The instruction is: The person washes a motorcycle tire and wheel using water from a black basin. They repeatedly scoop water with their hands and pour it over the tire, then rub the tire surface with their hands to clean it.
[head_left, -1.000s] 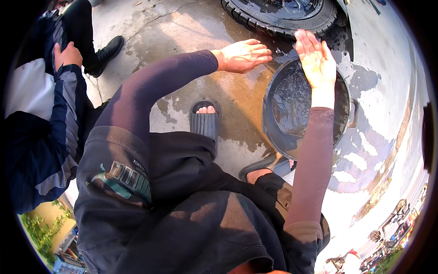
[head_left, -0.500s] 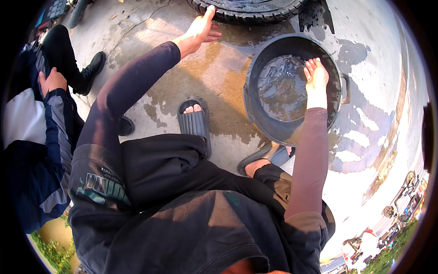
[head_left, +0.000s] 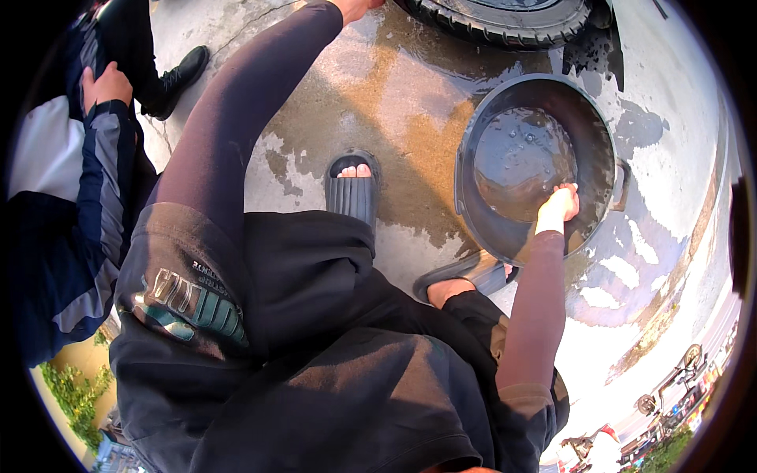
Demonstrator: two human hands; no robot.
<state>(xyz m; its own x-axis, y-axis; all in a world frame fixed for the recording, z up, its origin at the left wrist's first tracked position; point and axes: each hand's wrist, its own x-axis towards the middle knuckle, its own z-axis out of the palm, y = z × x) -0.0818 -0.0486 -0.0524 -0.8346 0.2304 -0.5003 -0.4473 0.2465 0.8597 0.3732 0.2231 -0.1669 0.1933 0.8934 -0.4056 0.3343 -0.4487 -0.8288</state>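
My right hand (head_left: pixel 560 203) is inside a round black basin (head_left: pixel 595 134), close to the inner wall at the edge of the water (head_left: pixel 524 162). Its fingers are curled in, and I see nothing in them. At the top edge of the view, my left hand (head_left: pixel 356 8) is mostly cut off, with its fingers out of sight. It is left of a black tyre (head_left: pixel 505 33) on a wheel, and I cannot tell whether it touches the tyre.
A person (head_left: pixel 106 87) in a dark jacket is close on my left. Wet concrete (head_left: pixel 418 118) lies between my sandals (head_left: pixel 352 193) and the tyre. A black flap (head_left: pixel 595 55) hangs beside the wheel. A bicycle (head_left: pixel 670 378) stands far off at the lower right.
My left arm has reached farther forward, taking the hand mostly out of view. My right hand has drawn back toward me in the basin, its fingers going from spread to curled.
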